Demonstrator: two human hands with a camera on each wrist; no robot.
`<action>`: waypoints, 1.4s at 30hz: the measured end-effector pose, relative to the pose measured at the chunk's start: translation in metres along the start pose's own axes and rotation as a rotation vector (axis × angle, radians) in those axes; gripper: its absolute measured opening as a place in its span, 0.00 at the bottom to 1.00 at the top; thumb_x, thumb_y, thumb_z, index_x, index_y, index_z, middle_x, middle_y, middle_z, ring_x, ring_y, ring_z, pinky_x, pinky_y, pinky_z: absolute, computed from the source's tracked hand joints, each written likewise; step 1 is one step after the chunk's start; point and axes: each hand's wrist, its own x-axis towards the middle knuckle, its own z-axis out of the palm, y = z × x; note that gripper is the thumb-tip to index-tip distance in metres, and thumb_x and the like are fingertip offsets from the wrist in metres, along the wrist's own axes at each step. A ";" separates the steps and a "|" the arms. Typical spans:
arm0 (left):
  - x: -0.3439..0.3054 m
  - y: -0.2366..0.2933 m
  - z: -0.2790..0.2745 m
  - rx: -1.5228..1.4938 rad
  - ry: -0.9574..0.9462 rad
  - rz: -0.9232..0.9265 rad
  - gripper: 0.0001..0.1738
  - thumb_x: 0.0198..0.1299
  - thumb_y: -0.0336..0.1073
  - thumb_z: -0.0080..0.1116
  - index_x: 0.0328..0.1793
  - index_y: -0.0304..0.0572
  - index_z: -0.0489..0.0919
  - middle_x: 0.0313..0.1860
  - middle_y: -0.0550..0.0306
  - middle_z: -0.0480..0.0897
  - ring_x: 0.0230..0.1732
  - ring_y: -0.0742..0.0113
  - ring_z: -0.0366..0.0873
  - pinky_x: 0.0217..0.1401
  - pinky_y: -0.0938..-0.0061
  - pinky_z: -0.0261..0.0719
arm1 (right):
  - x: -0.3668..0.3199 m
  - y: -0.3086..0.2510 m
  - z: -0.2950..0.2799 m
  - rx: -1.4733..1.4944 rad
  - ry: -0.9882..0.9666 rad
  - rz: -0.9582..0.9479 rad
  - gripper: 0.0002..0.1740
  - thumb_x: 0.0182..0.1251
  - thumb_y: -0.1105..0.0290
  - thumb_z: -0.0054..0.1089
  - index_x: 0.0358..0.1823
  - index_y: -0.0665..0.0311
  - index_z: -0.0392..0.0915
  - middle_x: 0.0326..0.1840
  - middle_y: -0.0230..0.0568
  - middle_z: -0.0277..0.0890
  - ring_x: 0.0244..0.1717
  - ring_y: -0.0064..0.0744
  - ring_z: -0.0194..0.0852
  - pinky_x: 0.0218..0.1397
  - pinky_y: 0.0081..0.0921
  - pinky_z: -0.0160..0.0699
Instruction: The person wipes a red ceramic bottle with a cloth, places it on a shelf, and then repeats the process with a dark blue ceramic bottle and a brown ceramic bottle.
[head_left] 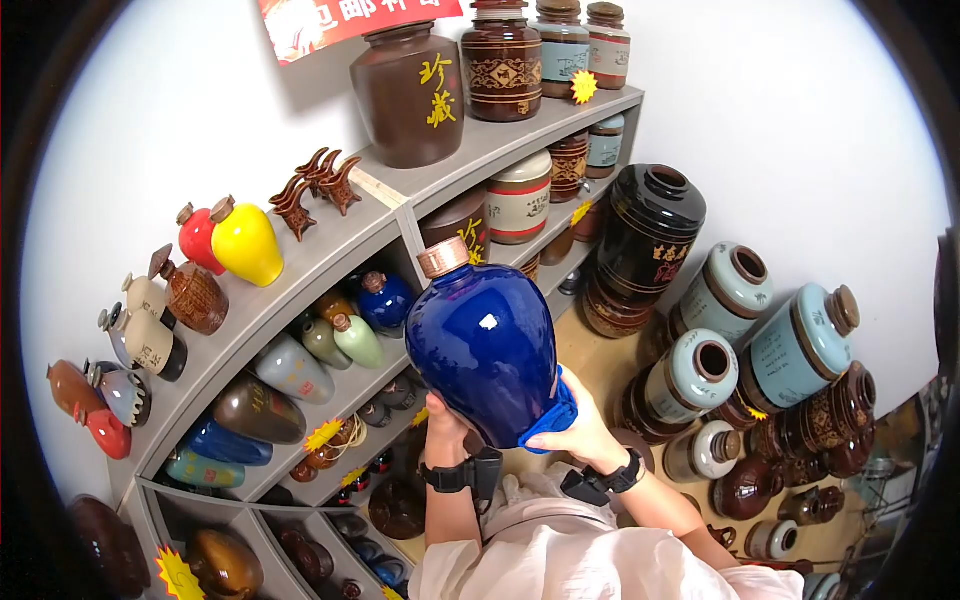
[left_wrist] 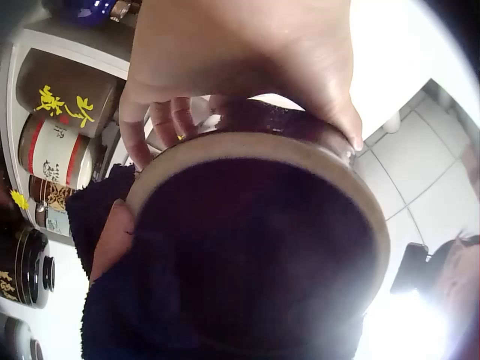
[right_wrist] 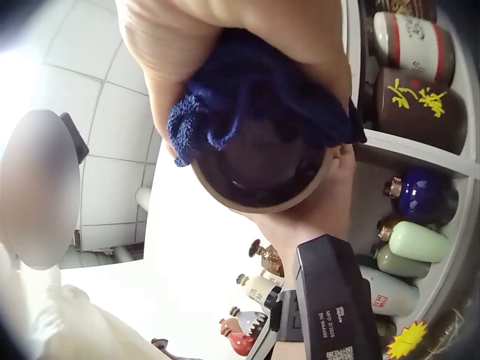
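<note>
A glossy deep-blue ceramic bottle (head_left: 485, 345) with a copper-coloured cap (head_left: 443, 258) is held up in front of the body, tilted, its cap toward the upper left. My left hand (head_left: 447, 420) grips its lower left side, the fingers curved round near the base. In the left wrist view the underside shows dark within a pale ring (left_wrist: 259, 146). On the other side my right hand (head_left: 583, 428) holds a blue towel (head_left: 552, 418) against the lower part of the bottle. Folds of this towel (right_wrist: 255, 90) bunch under the palm in the right wrist view, covering part of the base.
Grey shelves (head_left: 330, 240) curve along the left and back, crowded with ceramic bottles. A large brown jar (head_left: 408, 100) stands on top. To the right, a tall black jar (head_left: 655, 225) and several pale-blue jars (head_left: 805, 335) stand close together. A red sign (head_left: 360, 20) hangs above.
</note>
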 end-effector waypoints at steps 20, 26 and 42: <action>-0.005 -0.010 0.026 0.022 0.145 0.148 0.56 0.46 0.74 0.56 0.73 0.45 0.57 0.70 0.54 0.64 0.69 0.55 0.62 0.70 0.56 0.63 | 0.001 0.002 -0.001 -0.593 0.153 -0.263 0.62 0.32 0.68 0.84 0.70 0.67 0.51 0.64 0.44 0.61 0.66 0.38 0.59 0.70 0.36 0.57; -0.005 -0.018 0.017 -0.113 0.211 0.174 0.61 0.41 0.76 0.59 0.74 0.44 0.55 0.71 0.55 0.61 0.70 0.55 0.59 0.71 0.55 0.61 | -0.002 0.000 0.008 -0.780 0.152 -0.416 0.62 0.37 0.59 0.82 0.71 0.69 0.49 0.66 0.55 0.57 0.69 0.53 0.55 0.71 0.42 0.54; -0.006 -0.004 0.033 -0.235 0.179 0.210 0.55 0.48 0.77 0.51 0.74 0.49 0.56 0.71 0.55 0.62 0.70 0.54 0.61 0.72 0.56 0.61 | 0.004 -0.057 0.014 -1.248 -0.228 -0.606 0.48 0.54 0.57 0.67 0.68 0.79 0.51 0.73 0.70 0.45 0.71 0.68 0.50 0.71 0.51 0.56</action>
